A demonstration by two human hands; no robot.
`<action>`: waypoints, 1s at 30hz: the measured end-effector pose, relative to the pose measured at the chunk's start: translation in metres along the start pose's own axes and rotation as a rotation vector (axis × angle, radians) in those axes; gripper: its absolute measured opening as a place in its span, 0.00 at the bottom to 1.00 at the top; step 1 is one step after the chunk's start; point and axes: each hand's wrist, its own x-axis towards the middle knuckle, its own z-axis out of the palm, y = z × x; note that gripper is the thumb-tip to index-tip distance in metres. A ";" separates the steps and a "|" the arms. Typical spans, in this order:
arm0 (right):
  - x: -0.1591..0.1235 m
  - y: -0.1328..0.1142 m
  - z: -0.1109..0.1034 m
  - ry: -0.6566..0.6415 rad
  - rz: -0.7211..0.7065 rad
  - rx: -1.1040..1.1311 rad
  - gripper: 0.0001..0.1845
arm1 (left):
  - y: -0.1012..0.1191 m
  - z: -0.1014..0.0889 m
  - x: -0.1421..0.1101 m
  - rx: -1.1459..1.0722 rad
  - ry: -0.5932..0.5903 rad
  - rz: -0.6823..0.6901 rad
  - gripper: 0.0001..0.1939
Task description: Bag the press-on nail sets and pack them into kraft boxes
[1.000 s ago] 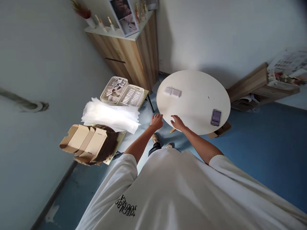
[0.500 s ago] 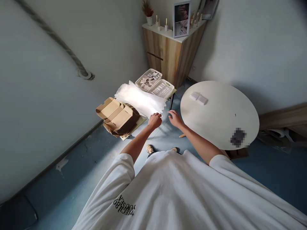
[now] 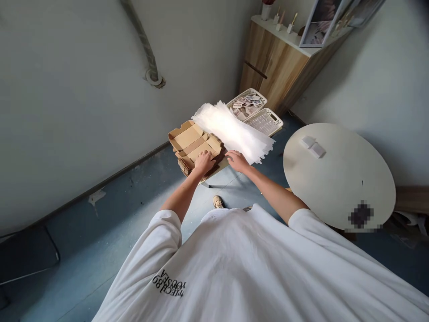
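Note:
A stack of flat, unfolded cardboard boxes [image 3: 191,134] lies on a small table at the wall side. My left hand [image 3: 204,163] rests over the near edge of the top box, its fingers stretched out across the cardboard. Close by the stack's right side is my right hand [image 3: 237,160], with fingers apart and nothing seen in them; whether it touches the cardboard I cannot tell. Sheets of white wrapping paper [image 3: 231,127] are spread just beyond that hand. Behind the paper stand a white basket of printed cards [image 3: 248,103] and a white basket of small clear packets [image 3: 266,123].
To the right stands a round white table [image 3: 335,179] bearing two small white packs [image 3: 313,147] and a blurred dark item. A wooden cabinet [image 3: 271,67] with bottles and a picture frame fills the corner. A dark chair [image 3: 30,255] is at the lower left.
The view has swung left. My left hand has moved from the air before the small table onto the cardboard stack, and my right hand has come close to the stack's right side.

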 end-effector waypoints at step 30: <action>0.091 -0.067 0.029 -0.135 -0.123 -0.299 0.27 | -0.056 -0.011 -0.032 -0.005 0.031 0.110 0.31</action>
